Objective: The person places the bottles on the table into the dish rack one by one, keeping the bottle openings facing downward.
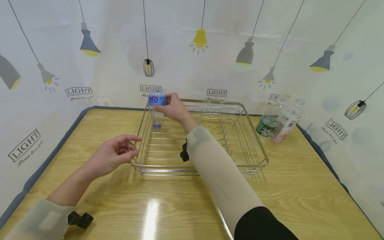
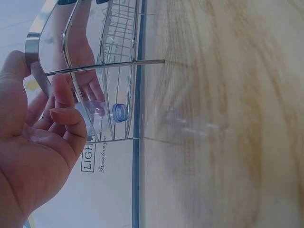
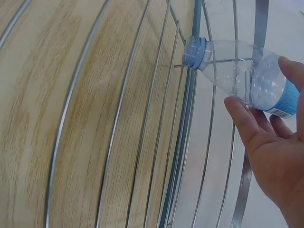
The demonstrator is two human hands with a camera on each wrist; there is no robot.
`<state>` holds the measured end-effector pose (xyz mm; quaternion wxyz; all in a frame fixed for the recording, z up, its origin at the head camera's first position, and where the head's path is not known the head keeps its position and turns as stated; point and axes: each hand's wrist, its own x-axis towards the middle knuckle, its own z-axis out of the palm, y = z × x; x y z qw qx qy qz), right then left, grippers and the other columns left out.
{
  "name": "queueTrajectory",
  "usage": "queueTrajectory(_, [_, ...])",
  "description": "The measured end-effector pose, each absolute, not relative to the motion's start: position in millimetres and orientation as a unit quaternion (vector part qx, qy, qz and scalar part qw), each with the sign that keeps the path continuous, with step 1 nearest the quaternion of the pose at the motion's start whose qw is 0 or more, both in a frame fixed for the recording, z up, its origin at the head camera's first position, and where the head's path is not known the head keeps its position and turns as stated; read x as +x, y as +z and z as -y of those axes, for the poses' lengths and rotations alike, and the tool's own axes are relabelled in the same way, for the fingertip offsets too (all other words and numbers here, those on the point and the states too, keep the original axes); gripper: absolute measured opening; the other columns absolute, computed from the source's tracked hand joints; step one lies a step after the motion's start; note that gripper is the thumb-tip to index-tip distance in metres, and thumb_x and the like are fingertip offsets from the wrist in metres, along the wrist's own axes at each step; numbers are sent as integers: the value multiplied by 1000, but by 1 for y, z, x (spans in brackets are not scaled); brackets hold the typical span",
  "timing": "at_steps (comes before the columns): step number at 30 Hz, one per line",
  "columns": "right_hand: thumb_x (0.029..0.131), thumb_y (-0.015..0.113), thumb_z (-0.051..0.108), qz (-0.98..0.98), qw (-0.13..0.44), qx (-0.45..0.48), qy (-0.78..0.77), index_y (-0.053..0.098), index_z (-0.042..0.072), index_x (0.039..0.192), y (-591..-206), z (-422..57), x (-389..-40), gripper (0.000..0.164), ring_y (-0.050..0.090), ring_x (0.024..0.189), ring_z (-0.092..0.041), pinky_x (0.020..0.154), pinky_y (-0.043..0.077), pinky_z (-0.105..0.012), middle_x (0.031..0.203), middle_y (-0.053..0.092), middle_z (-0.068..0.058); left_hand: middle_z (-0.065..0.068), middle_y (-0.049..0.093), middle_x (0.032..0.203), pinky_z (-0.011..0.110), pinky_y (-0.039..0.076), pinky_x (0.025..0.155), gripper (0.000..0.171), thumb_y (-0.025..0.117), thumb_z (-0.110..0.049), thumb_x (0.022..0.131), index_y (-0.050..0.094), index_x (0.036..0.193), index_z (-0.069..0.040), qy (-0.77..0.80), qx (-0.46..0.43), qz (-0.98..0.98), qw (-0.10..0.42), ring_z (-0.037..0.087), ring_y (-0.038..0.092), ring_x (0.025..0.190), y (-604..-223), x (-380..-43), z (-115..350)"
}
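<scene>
My right hand holds a clear plastic bottle by its blue label, thumb on one side and fingers on the other. The bottle is upside down, its blue neck end low at the far left of the wire dish rack. Whether the neck touches the wires I cannot tell. At the rack's left side, my left hand touches the rim with its thumb and index fingertip. Its other fingers bend loosely beside the side wires in the left wrist view.
Right of the rack stand a clear bottle with a green label and a bottle with a white and pink label, close together. A row of bent wire dividers runs through the rack. Behind the wooden table hangs a lamp-print backdrop.
</scene>
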<state>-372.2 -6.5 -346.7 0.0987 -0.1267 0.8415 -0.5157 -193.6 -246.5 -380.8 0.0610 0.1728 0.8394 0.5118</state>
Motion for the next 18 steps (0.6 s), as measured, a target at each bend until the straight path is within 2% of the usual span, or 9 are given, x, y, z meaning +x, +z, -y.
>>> queueTrajectory(5, [102, 81, 29, -835, 116, -135, -521, 39, 6, 153, -348, 6, -371, 70, 67, 123, -30, 108, 61, -46, 143, 60, -18, 11, 70, 106, 31, 64, 78, 45, 71, -12, 107, 61, 150, -3, 512, 174, -839, 61, 18, 73, 91, -381, -194, 247])
queueTrajectory(9, [104, 79, 28, -830, 126, -132, -526, 36, 5, 155, -348, 5, -370, 71, 66, 130, -37, 112, 59, -49, 144, 59, -20, 11, 69, 106, 32, 65, 78, 45, 71, -11, 107, 60, 150, -1, 515, 177, -837, 63, 19, 72, 90, -381, -195, 247])
queueTrajectory(18, [104, 79, 27, -841, 143, -131, -505, 32, 5, 161, -349, 3, -369, 77, 67, 130, -36, 105, 62, -39, 144, 59, -19, 10, 70, 105, 32, 64, 77, 43, 72, -11, 106, 63, 148, -5, 513, 177, -838, 58, 19, 73, 89, -382, -195, 248])
